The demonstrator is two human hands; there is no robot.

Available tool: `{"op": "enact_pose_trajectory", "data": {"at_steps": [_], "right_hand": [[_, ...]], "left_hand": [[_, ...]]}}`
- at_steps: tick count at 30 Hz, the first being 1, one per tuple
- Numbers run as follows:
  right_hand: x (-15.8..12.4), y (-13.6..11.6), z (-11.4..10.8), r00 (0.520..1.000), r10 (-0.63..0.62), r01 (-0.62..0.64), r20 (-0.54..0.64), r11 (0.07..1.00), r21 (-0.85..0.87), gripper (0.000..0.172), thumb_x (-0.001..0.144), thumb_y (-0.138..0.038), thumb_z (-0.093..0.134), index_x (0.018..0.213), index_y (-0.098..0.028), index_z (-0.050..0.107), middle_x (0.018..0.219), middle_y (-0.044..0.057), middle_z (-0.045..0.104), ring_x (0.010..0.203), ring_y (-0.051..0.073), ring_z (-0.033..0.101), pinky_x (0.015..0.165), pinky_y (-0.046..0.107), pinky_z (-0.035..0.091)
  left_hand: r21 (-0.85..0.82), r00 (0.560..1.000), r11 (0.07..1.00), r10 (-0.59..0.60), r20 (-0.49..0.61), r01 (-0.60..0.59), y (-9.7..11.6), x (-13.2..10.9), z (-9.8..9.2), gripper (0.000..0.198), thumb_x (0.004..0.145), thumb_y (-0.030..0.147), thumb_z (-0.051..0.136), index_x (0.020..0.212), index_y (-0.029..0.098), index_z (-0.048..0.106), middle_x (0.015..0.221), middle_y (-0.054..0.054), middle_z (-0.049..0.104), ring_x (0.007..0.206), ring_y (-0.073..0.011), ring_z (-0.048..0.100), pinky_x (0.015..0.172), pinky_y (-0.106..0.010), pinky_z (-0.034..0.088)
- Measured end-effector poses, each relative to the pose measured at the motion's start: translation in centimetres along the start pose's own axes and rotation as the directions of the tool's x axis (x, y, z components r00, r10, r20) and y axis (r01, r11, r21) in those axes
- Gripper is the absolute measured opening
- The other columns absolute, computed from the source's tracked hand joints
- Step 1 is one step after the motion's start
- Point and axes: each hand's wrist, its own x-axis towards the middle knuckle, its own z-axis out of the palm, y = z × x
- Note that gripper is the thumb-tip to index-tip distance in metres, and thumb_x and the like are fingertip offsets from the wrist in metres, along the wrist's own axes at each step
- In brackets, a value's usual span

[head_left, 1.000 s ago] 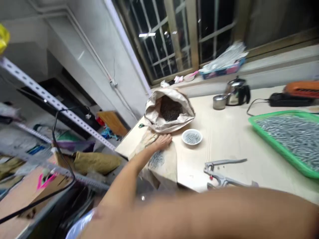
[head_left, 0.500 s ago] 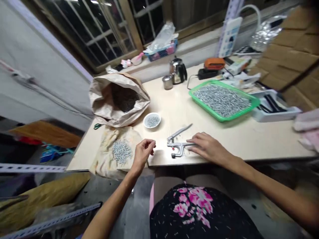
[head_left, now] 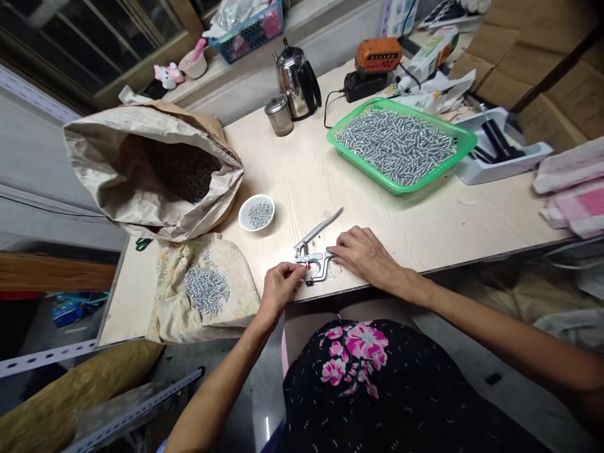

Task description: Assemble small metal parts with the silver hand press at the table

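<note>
A pair of snap pliers [head_left: 322, 257] lies near the front edge of the table, its handles spread and a red tip in its jaw. The fingers of my right hand [head_left: 365, 255] are closed over the end of its lower handle. My left hand [head_left: 283, 283] pinches at the jaw, close to the red tip; whatever sits between thumb and finger is too small to make out. Small metal screws fill a white bowl [head_left: 242, 217] beyond my left hand. More screws [head_left: 206, 288] lie heaped on a patterned cloth [head_left: 238, 277] to the left.
A large paper sack [head_left: 94, 138] with dark contents lies open at the left. At the back right, a green basket [head_left: 401, 187] full of metal screws stands beside a grey tray [head_left: 507, 167]. A kettle [head_left: 290, 69], a metal canister [head_left: 279, 116] and an orange battery [head_left: 377, 55] stand behind.
My left hand has moved right, from beside the snap pliers to their jaw. My right hand stays at the handle. The whole view has shifted.
</note>
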Motion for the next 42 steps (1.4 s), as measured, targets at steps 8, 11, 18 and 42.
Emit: {"op": "enact_pose_trajectory", "data": {"at_steps": [8,11,18,42], "right_hand": [[0.1,-0.1,1.3,0.999,0.017,-0.017,-0.037,1.000,0.008,0.016,0.095,-0.025,0.056,0.096,-0.021,0.071,0.086,0.005,0.062,0.088,0.022,0.044,0.076,0.035,0.027],[0.1,-0.2,1.4,0.999,0.021,-0.020,-0.042,1.000,0.010,0.017,0.096,-0.024,0.055,0.094,-0.020,0.071,0.085,0.005,0.062,0.087,0.022,0.044,0.076,0.034,0.027],[0.1,-0.5,1.5,0.999,0.003,-0.004,-0.048,1.000,-0.025,0.016,0.096,-0.020,0.053,0.089,-0.018,0.067,0.084,0.004,0.063,0.086,0.021,0.044,0.074,0.034,0.026],[0.2,-0.8,0.9,0.997,0.053,-0.053,0.055,0.999,0.007,0.018,0.097,-0.019,0.050,0.086,-0.019,0.065,0.089,0.005,0.065,0.089,0.021,0.049,0.077,0.036,0.028]], "left_hand": [[0.091,0.998,0.994,-0.055,0.029,0.052,-0.1,0.6,0.2,0.045,0.065,0.056,0.074,0.074,0.012,0.067,0.054,0.002,0.055,0.045,-0.0066,0.038,0.044,-0.020,0.024],[0.096,0.995,0.991,-0.094,0.034,0.090,0.4,0.6,0.2,0.043,0.064,0.054,0.074,0.072,0.013,0.065,0.050,0.004,0.052,0.042,-0.0060,0.037,0.042,-0.020,0.024],[0.065,0.980,0.982,-0.182,0.084,0.176,1.0,0.6,0.6,0.036,0.066,0.047,0.075,0.067,0.015,0.060,0.042,0.005,0.050,0.036,-0.0073,0.041,0.037,-0.019,0.026],[0.119,0.902,0.925,-0.379,0.207,0.362,2.6,1.0,0.2,0.024,0.077,0.031,0.074,0.073,0.014,0.058,0.051,0.007,0.056,0.033,-0.0057,0.050,0.033,-0.015,0.034]]}}
